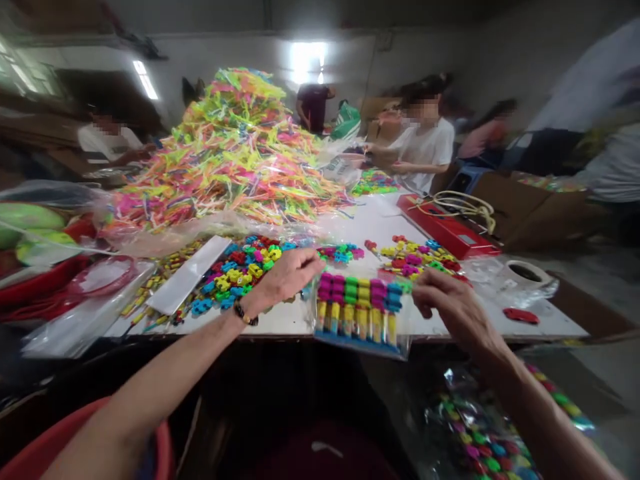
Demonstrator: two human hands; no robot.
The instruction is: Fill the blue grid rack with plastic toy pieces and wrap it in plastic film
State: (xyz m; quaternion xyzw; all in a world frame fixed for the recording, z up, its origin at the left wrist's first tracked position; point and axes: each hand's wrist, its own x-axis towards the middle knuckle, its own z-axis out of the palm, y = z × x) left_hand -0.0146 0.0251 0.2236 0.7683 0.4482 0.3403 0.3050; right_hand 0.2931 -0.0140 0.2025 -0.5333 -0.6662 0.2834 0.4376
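A clear plastic bag [361,313] hangs at the table's front edge, between my two hands. Inside it stands a row of small yellow tubes with pink, green, yellow and blue tops. My left hand [287,277] is closed at the bag's upper left corner, its fingertips pinched together. At the upper right edge, my right hand [447,297] has its fingers curled and closed on the plastic. Left of the bag lies a heap of colourful small plastic pieces [240,273]. More tubes with coloured tops [417,257] lie behind my right hand.
A tall pile of neon plastic strips [240,160] covers the table's back left. A red sealing machine [445,223] with a pale cord and a tape roll [527,272] are at right. Filled bags [487,433] lie low right; a red tub [163,440] stands low left. Co-workers sit beyond.
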